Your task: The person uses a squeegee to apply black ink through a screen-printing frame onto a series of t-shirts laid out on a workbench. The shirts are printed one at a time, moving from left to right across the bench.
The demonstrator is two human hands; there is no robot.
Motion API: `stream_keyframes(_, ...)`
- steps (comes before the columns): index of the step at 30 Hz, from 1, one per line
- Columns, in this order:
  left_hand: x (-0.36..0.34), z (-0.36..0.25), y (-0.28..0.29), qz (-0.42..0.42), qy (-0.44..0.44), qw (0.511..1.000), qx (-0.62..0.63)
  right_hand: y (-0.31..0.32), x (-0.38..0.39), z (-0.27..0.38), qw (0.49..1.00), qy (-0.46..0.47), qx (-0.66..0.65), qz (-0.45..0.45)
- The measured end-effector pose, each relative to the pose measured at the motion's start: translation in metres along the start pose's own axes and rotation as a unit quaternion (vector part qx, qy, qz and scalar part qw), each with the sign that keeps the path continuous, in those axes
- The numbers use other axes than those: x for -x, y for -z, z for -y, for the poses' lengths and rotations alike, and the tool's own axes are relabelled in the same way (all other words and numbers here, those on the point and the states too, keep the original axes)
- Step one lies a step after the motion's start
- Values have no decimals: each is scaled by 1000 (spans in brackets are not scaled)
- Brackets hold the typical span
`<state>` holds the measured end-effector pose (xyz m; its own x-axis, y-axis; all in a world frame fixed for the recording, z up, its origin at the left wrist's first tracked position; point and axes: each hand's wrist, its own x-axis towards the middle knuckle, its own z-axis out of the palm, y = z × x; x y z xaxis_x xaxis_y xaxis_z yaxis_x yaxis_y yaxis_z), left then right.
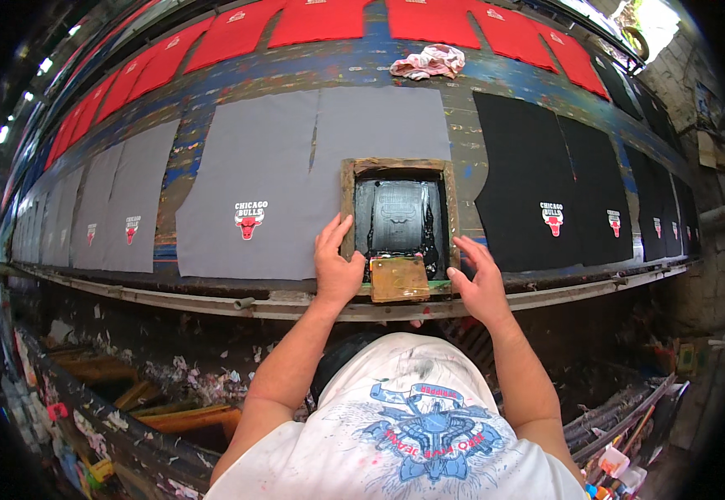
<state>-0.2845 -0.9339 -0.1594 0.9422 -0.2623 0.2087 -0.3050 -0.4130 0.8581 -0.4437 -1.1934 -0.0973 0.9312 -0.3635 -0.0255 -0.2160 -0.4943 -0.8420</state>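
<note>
A wooden screen-printing frame (348,187) lies on the right part of a grey fabric piece (254,158), at the table's near edge. Dark, wet-looking ink coats its mesh, and a faint design shows through. My left hand (337,265) grips the frame's left side, fingers along the outside and thumb at the near corner. On the opposite side my right hand (477,279) holds the rim, its thumb near the lower right corner. A squeegee with a worn, yellowish-brown block (400,280) rests against the near end of the frame, between my hands.
Black fabric pieces (512,158) with red-and-white prints lie to the right, more grey ones (137,200) to the left. Red pieces (316,21) line the far side. A stained rag (429,62) sits beyond the frame. A metal rail (296,310) runs along the near edge.
</note>
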Motion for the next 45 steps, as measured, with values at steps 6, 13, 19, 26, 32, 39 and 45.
stream_keyframes(6, -6, -14, 6, 17, 35, 999, 23, 1, -5, -14, 968, -123, -213, 48)
stream_keyframes(13, -16, -82, 6, 15, 23, 997, 72, 32, 6, -13, 985, -29, -172, -5)
stream_keyframes(19, 1, -139, -58, -13, 12, 996, 84, 103, 12, -58, 973, 38, -223, -51)
stream_keyframes(26, 30, -199, -202, 2, 1, 989, 146, 214, 28, -152, 945, 15, -316, -86)
stream_keyframes(32, 57, -211, -296, -24, 15, 989, 146, 277, 35, -212, 957, 14, -274, -93)
stream_keyframes(39, 66, -195, -332, -19, 47, 980, 194, 294, 42, -248, 964, 1, -254, -81)
stream_keyframes(45, 69, -188, -340, -19, 57, 979, 192, 296, 44, -257, 967, -2, -243, -82)
